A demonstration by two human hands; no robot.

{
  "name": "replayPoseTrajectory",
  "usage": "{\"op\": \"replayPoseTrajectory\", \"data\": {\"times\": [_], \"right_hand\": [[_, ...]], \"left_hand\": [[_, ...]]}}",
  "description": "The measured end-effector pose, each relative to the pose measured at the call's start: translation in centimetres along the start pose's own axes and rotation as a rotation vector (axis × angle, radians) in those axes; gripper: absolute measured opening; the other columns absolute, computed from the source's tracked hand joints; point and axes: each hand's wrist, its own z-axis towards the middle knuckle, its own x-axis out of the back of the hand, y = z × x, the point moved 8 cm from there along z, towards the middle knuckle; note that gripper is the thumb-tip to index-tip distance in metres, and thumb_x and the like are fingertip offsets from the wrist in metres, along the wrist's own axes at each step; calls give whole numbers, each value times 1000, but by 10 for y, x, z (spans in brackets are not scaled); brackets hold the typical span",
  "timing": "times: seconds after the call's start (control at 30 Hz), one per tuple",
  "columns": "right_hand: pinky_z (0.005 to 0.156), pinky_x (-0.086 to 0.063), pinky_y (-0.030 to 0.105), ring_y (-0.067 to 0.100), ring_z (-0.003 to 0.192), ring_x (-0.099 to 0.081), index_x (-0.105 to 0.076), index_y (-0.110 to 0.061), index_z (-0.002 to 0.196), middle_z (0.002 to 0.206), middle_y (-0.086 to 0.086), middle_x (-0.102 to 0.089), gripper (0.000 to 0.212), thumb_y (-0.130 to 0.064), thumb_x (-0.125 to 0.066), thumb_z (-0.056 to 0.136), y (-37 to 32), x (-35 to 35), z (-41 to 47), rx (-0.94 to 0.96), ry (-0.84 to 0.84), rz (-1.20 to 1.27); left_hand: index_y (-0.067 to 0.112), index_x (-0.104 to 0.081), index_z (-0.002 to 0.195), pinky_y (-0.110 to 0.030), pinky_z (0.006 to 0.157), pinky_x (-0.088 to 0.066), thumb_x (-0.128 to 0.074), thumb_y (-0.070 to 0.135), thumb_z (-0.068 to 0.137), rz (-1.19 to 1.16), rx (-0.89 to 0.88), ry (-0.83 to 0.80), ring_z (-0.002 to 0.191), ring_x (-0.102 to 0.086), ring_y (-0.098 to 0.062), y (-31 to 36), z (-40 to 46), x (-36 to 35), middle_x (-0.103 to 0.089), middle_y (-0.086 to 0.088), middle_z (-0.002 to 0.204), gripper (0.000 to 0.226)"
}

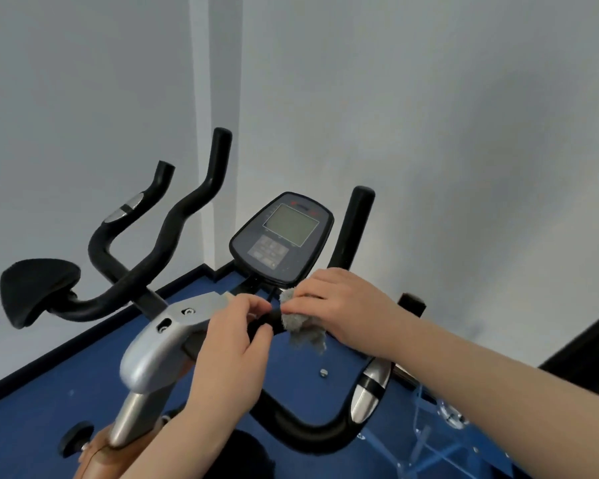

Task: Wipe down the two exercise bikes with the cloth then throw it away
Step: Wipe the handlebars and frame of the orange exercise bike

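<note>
I look down on an exercise bike with black handlebars (173, 223) and a grey console (282, 238) with a screen. My right hand (343, 307) grips a crumpled grey cloth (306, 328) against the black crossbar just below the console. My left hand (234, 344) holds the same bar right beside it, fingers curled round the bar. A silver stem bracket (156, 344) sits left of my left hand. Only this one bike is clearly in view.
A black padded rest (37, 290) sticks out at the left. Blue floor (49, 392) with a dark skirting runs along white walls that meet in a corner behind the bike. A blue metal frame (440, 440) and a dark object (588, 347) stand at the right.
</note>
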Motion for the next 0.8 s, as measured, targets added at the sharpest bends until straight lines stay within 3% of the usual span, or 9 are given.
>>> {"op": "replayPoseTrajectory", "data": {"times": [0.13, 0.2, 0.43, 0.53, 0.67, 0.77, 0.8], "right_hand": [[84, -47, 38, 26, 96, -58, -65, -14, 114, 106, 4, -65, 23, -15, -55, 93, 19, 3, 5, 107, -186, -105], [86, -45, 38, 27, 98, -57, -64, -14, 114, 108, 5, -65, 25, -10, -53, 93, 30, 11, 6, 139, -229, -154], [95, -35, 32, 22, 98, -57, -59, -19, 111, 107, -2, -61, 36, 2, -45, 85, 59, 38, 4, 329, -178, -604], [89, -44, 31, 20, 94, -61, -62, -17, 109, 103, -2, -64, 33, 0, -41, 90, 65, 54, -6, 241, -23, -640], [84, -41, 36, 26, 90, -63, -69, -12, 106, 100, 5, -68, 32, 4, -54, 82, 75, 95, -16, -7, 375, -618], [82, -44, 39, 28, 93, -56, -68, -9, 111, 103, 10, -63, 30, -5, -65, 81, 88, 117, -18, -409, 679, -147], [86, -42, 38, 26, 98, -54, -67, -10, 114, 108, 9, -61, 32, -10, -66, 82, 92, 113, -16, -509, 700, 9]], "left_hand": [[40, -50, 94, -19, 76, -40, -53, 21, 88, 4, -28, -46, 98, -50, 8, 14, 17, -16, -56, 22, 99, 20], [37, -51, 97, -17, 74, -38, -51, 21, 89, 4, -37, -53, 98, -51, 5, 21, 26, -24, -57, 20, 99, 18], [42, -52, 96, -13, 61, -33, -41, 36, 92, 197, -59, -25, 84, -54, 3, 19, 27, -38, -60, 22, 86, 14], [43, -52, 98, -13, 62, -34, -39, 37, 91, 208, -109, -45, 86, -54, 4, 21, 24, -39, -59, 23, 88, 16], [41, -53, 99, -13, 64, -35, -41, 34, 93, 228, -133, -37, 87, -54, 2, 25, 24, -40, -58, 22, 89, 15], [42, -52, 97, -14, 64, -36, -40, 35, 93, 232, -130, -38, 86, -54, 2, 26, 25, -40, -58, 22, 88, 14], [42, -51, 97, -15, 64, -37, -40, 35, 93, 234, -131, -40, 86, -55, 2, 26, 26, -41, -58, 22, 88, 14]]}}
